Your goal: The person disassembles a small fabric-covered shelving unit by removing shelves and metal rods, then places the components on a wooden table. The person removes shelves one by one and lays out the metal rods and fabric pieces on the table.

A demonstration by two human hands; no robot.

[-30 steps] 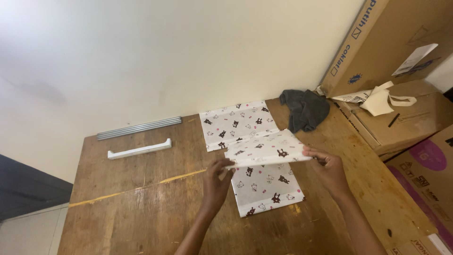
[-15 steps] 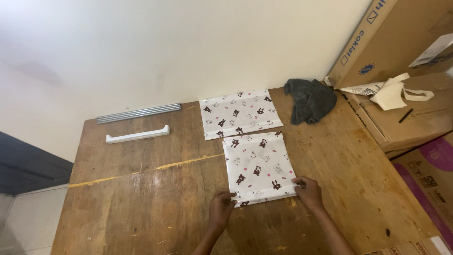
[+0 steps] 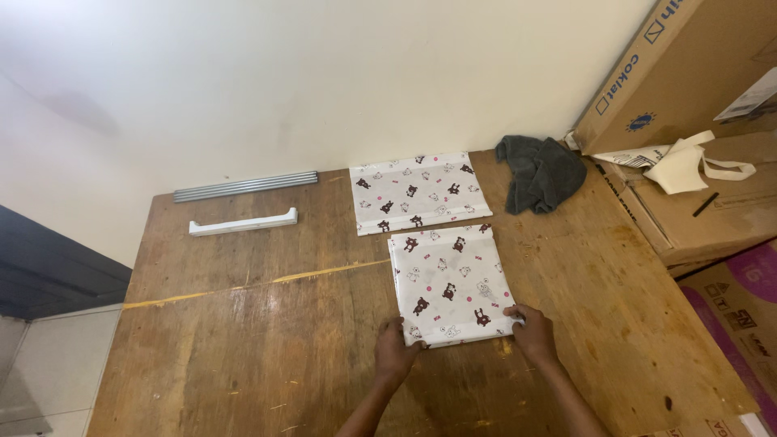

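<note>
A white folded sheet printed with small bears and pink dots [image 3: 451, 283] lies flat on the wooden table [image 3: 243, 340]. My left hand [image 3: 395, 353] presses its near left corner. My right hand [image 3: 532, 330] presses its near right corner. Both hands rest on the fold's near edge with fingers down. A second folded sheet of the same print [image 3: 417, 192] lies just beyond it, by the wall.
A dark grey cloth [image 3: 538, 173] is bunched at the table's back right. A white handle bar [image 3: 243, 222] and a grey metal rail [image 3: 245, 185] lie at the back left. Cardboard boxes [image 3: 712, 210] stand to the right, one holding a white bag [image 3: 684, 166].
One second ago I held the sheet lifted and half folded. It now lies flat on the table, and my hands have come down to its near corners.
</note>
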